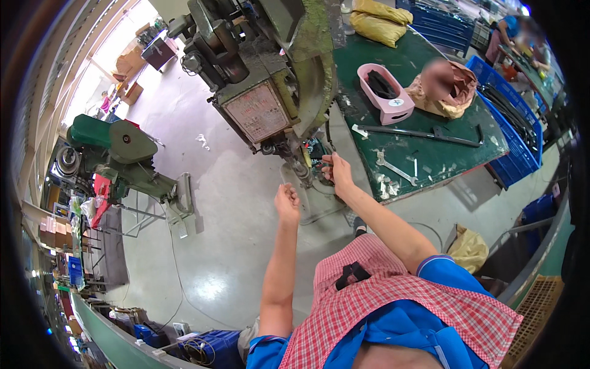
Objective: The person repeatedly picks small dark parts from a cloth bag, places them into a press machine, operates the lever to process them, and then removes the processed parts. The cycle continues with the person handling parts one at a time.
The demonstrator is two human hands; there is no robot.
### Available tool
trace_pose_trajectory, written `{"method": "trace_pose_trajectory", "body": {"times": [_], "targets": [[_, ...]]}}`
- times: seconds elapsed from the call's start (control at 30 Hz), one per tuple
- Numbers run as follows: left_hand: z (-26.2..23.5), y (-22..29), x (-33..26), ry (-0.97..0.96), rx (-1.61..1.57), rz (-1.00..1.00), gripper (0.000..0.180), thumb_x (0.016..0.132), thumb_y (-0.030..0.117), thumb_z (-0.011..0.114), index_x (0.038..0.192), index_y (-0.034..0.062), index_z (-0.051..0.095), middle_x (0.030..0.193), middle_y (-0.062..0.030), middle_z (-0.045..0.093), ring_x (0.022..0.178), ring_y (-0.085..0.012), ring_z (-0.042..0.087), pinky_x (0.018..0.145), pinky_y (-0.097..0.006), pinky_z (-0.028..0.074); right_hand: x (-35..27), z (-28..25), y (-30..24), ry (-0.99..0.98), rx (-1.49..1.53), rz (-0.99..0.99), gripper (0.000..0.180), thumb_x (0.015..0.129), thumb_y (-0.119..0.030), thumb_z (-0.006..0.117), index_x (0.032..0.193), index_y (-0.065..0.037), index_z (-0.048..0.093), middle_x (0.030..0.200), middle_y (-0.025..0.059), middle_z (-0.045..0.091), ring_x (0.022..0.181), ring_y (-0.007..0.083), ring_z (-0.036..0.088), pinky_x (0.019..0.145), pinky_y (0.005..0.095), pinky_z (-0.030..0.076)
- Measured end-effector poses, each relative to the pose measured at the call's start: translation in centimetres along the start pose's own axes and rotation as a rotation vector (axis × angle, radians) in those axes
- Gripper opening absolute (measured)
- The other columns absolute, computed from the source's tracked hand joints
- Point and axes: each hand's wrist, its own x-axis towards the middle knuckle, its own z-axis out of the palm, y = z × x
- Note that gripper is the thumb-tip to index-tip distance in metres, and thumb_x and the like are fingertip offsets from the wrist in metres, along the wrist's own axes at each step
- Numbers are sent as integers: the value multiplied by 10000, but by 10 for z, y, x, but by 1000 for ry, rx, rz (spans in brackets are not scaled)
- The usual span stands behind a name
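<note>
A heavy green-and-grey press machine (255,111) with a worn label plate stands in front of me. Its narrow lower tool head (301,169) comes down between my two hands. My left hand (287,202) is just left of this head, its fingers curled closed; anything in them is too small to make out. On the other side, my right hand (337,173) is held close to the head with bent, pinched fingers. What those fingers grip, if anything, I cannot make out. Small dark parts (314,149) lie behind the tool head, partly hidden by it.
To the right, a green table (393,154) bears a pink bin (384,95) with black pieces, an open brown bag (452,89), a black bar (424,135) and a wrench (396,168). Blue crates (513,126) stand beyond. Another green machine (126,150) stands left. People work far right.
</note>
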Motion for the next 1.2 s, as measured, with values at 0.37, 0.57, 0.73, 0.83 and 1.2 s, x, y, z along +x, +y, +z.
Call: {"method": "trace_pose_trajectory", "body": {"times": [0.37, 0.57, 0.73, 0.83, 1.2], "targets": [[-5, 20, -16, 6, -21, 41, 241, 926, 280, 468, 906, 56, 556, 674, -16, 506, 528, -91, 419, 404, -213, 270, -9, -2, -13, 25, -61, 20, 435, 954, -377, 378, 1060, -11, 586, 1020, 47, 621, 662, 97, 541, 522, 246, 413], [-27, 32, -16, -1, 9, 116, 240, 930, 270, 452, 890, 54, 551, 662, -12, 496, 511, -94, 404, 402, -215, 277, 0, -2, -15, 45, -175, -75, 436, 943, -406, 361, 988, -53, 612, 894, 5, 631, 689, 89, 516, 573, 286, 393], [-29, 30, -14, -51, 1, 130, 250, 939, 275, 426, 866, 68, 545, 651, -6, 494, 514, -97, 413, 401, -226, 287, -2, -11, -18, 76, -225, -96, 456, 949, -420, 352, 984, -49, 615, 889, 4, 613, 698, 106, 523, 593, 299, 410], [-28, 22, -8, -6, 21, 48, 296, 947, 318, 414, 973, 56, 550, 685, -26, 520, 528, -109, 431, 414, -233, 318, -4, -7, -14, 32, -234, -37, 477, 949, -448, 347, 1037, -56, 605, 950, 10, 614, 738, 128, 552, 620, 310, 437], [75, 39, -4, -170, 330, 141, 477, 945, 405, 342, 979, -35, 523, 642, -83, 551, 520, -196, 549, 473, -293, 451, 17, 57, 12, -121, -137, 160, 497, 949, -471, 337, 1036, -40, 567, 926, 50, 613, 700, 162, 582, 571, 273, 460]]}}
